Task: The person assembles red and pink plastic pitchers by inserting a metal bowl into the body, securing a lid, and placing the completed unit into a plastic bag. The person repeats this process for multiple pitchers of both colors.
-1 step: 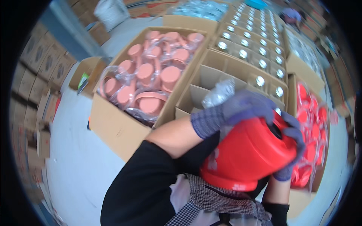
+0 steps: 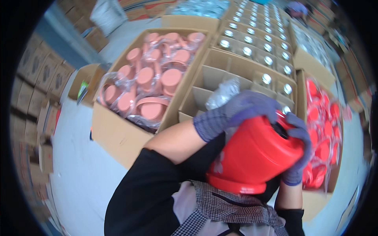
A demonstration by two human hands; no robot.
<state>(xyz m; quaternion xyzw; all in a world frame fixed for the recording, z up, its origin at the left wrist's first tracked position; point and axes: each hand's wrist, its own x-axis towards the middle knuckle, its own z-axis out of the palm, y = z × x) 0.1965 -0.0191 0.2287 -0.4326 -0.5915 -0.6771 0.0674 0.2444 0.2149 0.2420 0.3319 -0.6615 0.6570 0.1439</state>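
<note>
A red plastic container (image 2: 252,157) is pressed against my chest, tilted, with its dark opening toward the upper right. My left hand (image 2: 240,112), in a purple-grey knit glove, lies over its top. My right hand (image 2: 297,153), gloved the same way, wraps around its right side by the opening. Crumpled clear plastic (image 2: 222,94) shows just behind my left hand; I cannot tell whether the hand touches it. Below the container are my black sleeves and a checked apron.
In front stands a cardboard box (image 2: 114,133) of bagged pink lidded pieces. Beside it is a divided carton (image 2: 212,74) holding several shiny-lidded jars. A box (image 2: 315,204) of red pieces is at the right. Stacked cartons (image 2: 35,90) line the left, on a pale floor.
</note>
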